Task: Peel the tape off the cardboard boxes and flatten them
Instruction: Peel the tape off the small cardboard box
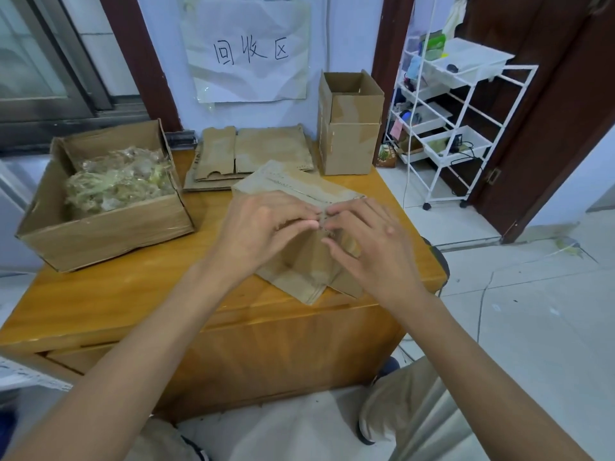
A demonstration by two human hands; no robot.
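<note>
Cardboard box [301,194] lies under both hands; left fingers [293,217] and right fingers [342,212] pinch its seam.

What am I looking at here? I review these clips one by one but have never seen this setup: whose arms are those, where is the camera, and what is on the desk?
There is no machine. A person wears a camera on the head, looking forward and down, so the two bare arms are their own. The left hand and right hand both work at the top edge of a closed cardboard box on the wooden desk, fingers picking at its taped seam. At left, an open box holds crumpled peeled tape. Behind lie flattened boxes; beside them stands an upright open box. A paper sign hangs on the wall.
</note>
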